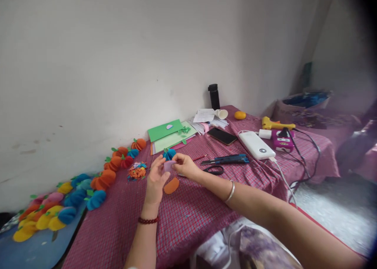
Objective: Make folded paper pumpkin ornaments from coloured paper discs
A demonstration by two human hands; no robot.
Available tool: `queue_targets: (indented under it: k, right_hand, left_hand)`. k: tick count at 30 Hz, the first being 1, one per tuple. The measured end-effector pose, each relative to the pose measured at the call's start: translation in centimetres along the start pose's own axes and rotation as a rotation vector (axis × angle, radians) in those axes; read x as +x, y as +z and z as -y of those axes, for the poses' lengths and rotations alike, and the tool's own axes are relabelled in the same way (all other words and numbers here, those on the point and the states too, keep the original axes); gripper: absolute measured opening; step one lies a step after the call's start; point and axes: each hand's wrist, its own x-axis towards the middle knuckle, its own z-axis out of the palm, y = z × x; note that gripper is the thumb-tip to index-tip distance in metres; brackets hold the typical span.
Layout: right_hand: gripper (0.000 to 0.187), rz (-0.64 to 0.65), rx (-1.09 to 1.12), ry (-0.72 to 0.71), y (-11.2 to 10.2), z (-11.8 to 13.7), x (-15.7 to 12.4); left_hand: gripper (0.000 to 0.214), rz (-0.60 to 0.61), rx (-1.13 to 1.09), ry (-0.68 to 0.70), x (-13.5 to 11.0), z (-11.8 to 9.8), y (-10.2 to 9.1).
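Observation:
My left hand (156, 179) and my right hand (185, 166) meet over the checked cloth, both pinching a small folded pink paper piece (169, 165) between their fingertips. An orange half-round paper piece (171, 185) lies on the cloth just below my hands. A small blue paper fruit (169, 154) sits right behind them. A pile of small coloured paper scraps (137, 171) lies to the left of my left hand.
Paper fruits (97, 182) in orange, blue, yellow and pink line the wall to the left. Green paper sheets (165, 130), scissors (214, 169), a blue cutter (228, 159), a phone (222, 135), a white power bank (256, 145), a yellow glue gun (275, 124) and a black bottle (214, 96) lie behind and to the right.

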Motion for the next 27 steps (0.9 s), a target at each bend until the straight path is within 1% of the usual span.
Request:
queue_targets:
  k: [1,3,4,6,8,10,12,13,15,16,18,20,23,25,27]
  right_hand:
    - [0.01,0.024,0.071,0.055,0.0,-0.3,0.1]
    - [0.016,0.083,0.157,0.107,0.2,-0.7,0.1]
    - [0.017,0.115,0.175,0.117,0.3,-0.8,0.1]
    - [0.018,0.177,0.149,0.121,0.5,-0.5,-0.1]
    - [0.013,0.239,0.007,0.114,0.2,0.3,-0.5]
    - [0.012,0.3,-0.265,0.087,-1.1,1.7,-1.3]
    - [0.023,0.349,-0.585,0.024,-3.4,3.4,-2.8]
    - [0.026,0.368,-0.738,-0.003,-4.8,4.3,-3.7]
    - [0.029,0.422,-1.0,-0.04,-7.7,6.0,-5.7]
    - [0.031,0.447,-1.093,-0.037,-9.0,6.7,-6.7]
    - [0.035,0.506,-1.194,-0.002,-11.1,7.6,-8.3]
    - [0.038,0.514,-1.256,0.029,-12.0,8.0,-9.3]
    - [0.044,0.528,-1.299,0.059,-11.8,8.0,-9.1]
    - [0.043,0.531,-1.299,0.077,-11.3,8.0,-8.4]
    - [0.04,0.503,-1.25,0.127,-11.3,8.0,-7.5]
  left_hand:
    - [0.044,0.009,0.094,0.021,0.0,0.1,0.0]
    - [0.032,0.031,0.236,0.024,-0.1,0.0,0.0]
    - [0.027,0.045,0.269,0.014,-0.2,-0.1,0.2]
    - [0.025,0.059,0.249,-0.03,-0.4,-0.2,0.4]
    - [0.027,0.019,0.169,-0.089,-0.6,-0.2,0.6]
    - [0.029,-0.061,0.064,-0.16,-0.6,-0.1,0.7]
    - [0.03,-0.128,-0.064,-0.234,-0.7,-0.2,0.7]
    - [0.03,-0.142,-0.13,-0.267,-0.7,-0.2,0.8]
    - [0.031,-0.145,-0.24,-0.317,-0.7,-0.5,0.8]
    - [0.032,-0.139,-0.27,-0.332,-0.7,-0.7,0.9]
    - [0.034,-0.119,-0.291,-0.352,-0.7,-0.9,1.0]
    - [0.036,-0.119,-0.27,-0.365,-0.8,-1.0,1.1]
    - [0.038,-0.166,-0.232,-0.39,-0.8,-0.8,1.1]
    - [0.038,-0.179,-0.246,-0.409,-0.7,-0.7,1.0]
    - [0.037,-0.174,-0.276,-0.426,-0.6,-0.7,0.8]
